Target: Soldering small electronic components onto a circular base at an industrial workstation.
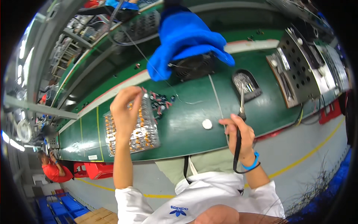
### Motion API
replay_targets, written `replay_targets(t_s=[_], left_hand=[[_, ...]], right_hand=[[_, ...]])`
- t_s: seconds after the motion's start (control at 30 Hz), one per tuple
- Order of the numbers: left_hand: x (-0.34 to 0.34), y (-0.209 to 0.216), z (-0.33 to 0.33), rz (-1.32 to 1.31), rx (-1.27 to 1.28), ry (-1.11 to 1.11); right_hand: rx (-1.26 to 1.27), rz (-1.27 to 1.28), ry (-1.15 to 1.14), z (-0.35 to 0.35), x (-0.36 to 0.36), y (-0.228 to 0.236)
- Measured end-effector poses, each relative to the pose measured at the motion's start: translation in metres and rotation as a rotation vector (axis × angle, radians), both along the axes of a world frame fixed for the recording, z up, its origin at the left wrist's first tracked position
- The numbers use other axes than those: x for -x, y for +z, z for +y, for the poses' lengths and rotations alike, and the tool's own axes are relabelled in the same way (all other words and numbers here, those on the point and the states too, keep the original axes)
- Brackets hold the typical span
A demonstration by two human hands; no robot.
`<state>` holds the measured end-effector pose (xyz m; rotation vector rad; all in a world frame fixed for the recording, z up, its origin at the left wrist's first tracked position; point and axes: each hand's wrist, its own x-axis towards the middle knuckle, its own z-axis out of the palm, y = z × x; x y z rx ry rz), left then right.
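Note:
My left hand (pixel 127 110) is raised over a clear plastic blister tray (pixel 152 140) that holds rows of small orange-and-metal parts. Its thumb and fingers are pinched together; whatever is between them is too small to make out. Beside the tray's far right corner lies a loose pile of small black and red parts (pixel 160 102). My right hand (pixel 241 138) is wrapped around a soldering iron (pixel 242 106) with a black cord hanging past the wrist. The iron's metal tip points away from me, at a black holder (pixel 256 93) filled with shiny metal shavings. A small white round thing (pixel 207 124) sits between my hands.
A black fan (pixel 194 67) with blue cloth draped over it stands at the back of the green bench (pixel 186 138). Thin wire (pixel 190 102) trails over the bench. To the right is a perforated metal box (pixel 298 63). A person in red (pixel 56 171) sits far left near red stools (pixel 99 170).

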<state>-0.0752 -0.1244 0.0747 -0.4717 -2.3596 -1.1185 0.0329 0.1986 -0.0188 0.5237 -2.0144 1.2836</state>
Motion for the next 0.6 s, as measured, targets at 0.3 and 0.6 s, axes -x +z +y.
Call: replay_targets(t_s=[0.3, 0.6], left_hand=[[-0.075, -0.061, 0.101, 0.116, 0.066, -0.365], [-0.079, -0.069, 0.105, 0.140, 0.090, -0.367]], right_hand=[[-0.081, 0.005, 0.013, -0.010, -0.006, 0.008], [-0.211, 0.042, 0.063, -0.014, -0.010, 0.005]])
